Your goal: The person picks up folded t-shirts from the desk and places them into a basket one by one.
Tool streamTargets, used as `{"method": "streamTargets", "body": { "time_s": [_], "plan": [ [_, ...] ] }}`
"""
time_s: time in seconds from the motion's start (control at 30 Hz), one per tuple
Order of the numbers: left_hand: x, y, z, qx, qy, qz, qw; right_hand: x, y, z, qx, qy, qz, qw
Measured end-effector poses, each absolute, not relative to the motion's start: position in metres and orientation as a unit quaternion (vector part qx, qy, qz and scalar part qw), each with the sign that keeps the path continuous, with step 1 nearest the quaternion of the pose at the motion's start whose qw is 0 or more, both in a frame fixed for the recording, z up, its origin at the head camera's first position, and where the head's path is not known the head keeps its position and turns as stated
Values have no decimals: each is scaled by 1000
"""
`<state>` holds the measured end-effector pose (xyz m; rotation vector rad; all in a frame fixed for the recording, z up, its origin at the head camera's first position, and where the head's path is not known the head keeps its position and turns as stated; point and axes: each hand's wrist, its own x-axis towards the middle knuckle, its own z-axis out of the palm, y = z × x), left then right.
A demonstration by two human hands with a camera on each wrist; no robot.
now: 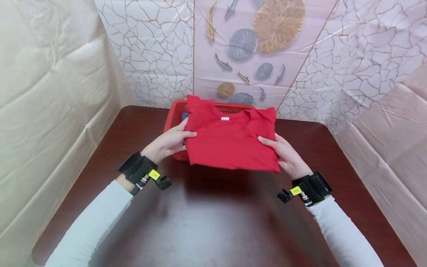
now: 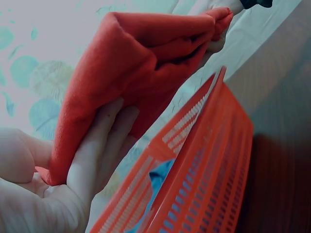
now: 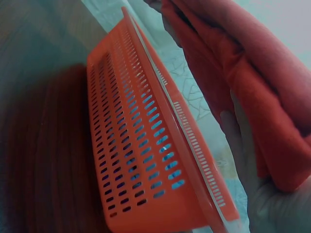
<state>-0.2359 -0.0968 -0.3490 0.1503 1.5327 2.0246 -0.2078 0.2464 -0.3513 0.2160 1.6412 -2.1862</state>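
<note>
A folded red T-shirt, its neckline and small white label facing up, is held level between both hands. My left hand grips its left edge, thumb on top and fingers underneath, as the left wrist view also shows. On the opposite edge my right hand pinches the shirt the same way. Above and in front of a red plastic basket, the shirt hides most of it in the head view. Some blue cloth lies inside the basket, mostly out of sight behind the slotted wall.
The basket stands at the back of a dark reddish-brown table, close to a patterned wall covering. Pale draped sheets hang along the left and right sides. Each wrist wears a black camera strap.
</note>
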Motion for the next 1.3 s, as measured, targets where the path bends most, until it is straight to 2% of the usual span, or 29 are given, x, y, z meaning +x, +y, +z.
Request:
{"method": "streamTargets", "body": {
  "time_s": [0.33,0.6,0.97,1.3],
  "plan": [
    [-262,-108,-357,33,606,741,289,-242,232,-358,96,602,-766,205],
    [-281,-113,-363,3,626,727,282,-261,221,-366,121,633,-741,188],
    [-299,-110,-373,-21,673,696,250,-282,213,-369,145,660,-712,191],
    [-307,-100,-383,-27,726,646,235,-289,210,-384,109,664,-711,204]
  ]
}}
